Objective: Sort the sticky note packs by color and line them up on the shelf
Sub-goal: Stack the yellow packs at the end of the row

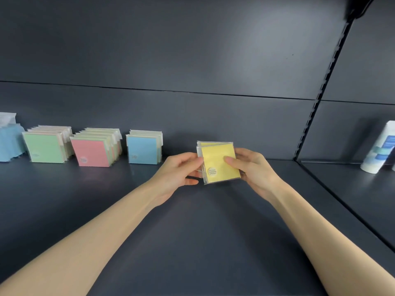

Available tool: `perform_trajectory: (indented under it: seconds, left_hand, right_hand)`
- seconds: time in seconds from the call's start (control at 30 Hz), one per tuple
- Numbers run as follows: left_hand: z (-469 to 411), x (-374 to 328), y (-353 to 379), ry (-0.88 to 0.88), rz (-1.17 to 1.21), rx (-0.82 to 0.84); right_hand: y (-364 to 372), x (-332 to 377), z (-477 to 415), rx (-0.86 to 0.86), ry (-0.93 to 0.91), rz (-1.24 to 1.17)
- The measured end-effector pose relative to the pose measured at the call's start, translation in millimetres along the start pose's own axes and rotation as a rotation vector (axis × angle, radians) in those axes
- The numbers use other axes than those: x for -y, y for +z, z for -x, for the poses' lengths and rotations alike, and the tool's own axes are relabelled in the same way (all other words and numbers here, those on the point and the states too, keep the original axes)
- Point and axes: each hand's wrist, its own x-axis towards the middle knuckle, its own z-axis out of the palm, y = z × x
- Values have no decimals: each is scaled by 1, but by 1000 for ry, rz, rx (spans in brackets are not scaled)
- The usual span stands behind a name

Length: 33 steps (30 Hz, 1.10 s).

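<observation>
Nearest the camera, two bare forearms are reaching forward over the dark shelf and converging on a small bundle of yellow sticky note packs in clear wrapping. The left hand is pinching the bundle's left edge, its thumb lying on the front and its fingers curling underneath and behind. The right hand is gripping the right edge, its thumb pressing flat on the front yellow face and its fingers wrapping round the back. The bundle is tilting slightly from upright, with a round white label showing at the lower left of its front. Whether its bottom edge is touching the shelf or hanging just above it cannot be settled from this angle.

Farther back and to the left, three rows of packs are standing upright near the rear panel. A blue row is closest to the hands, with a pink row beside it and a green row beyond, each apart from its neighbour. At the far left edge, a pale blue wrapped item is sitting just beside the green row. At the far right, a white and blue cylindrical container is showing in the adjoining bay.
</observation>
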Motion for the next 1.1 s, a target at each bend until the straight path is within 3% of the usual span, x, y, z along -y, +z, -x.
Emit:
perform_trajectory:
  seconds: [0.07, 0.23, 0.53, 0.73, 0.93, 1.0, 1.1]
  left_hand:
    - [-2, 0, 1, 22, -87, -59]
    - [-25, 8, -9, 28, -275, -383]
    - [-67, 22, 4, -195, -884, -301]
    - [-66, 16, -4, -189, -494, -299]
    - [-41, 10, -13, -72, -428, -410]
    - [-33, 6, -16, -40, -212, -433]
    - [-21, -2, -18, -27, 141, -286]
  right_hand:
    - [-2, 2, -1, -52, -6, -27]
    - [-18, 4, -4, -235, -39, -123]
    - [-20, -8, -12, -306, -16, -27]
    - [-22, -11, -15, -270, 0, 29]
    - [-18, -11, -16, -261, 39, -3]
    - [-15, -11, -16, -255, 47, -26]
    - [-10, -10, -14, -249, 55, -51]
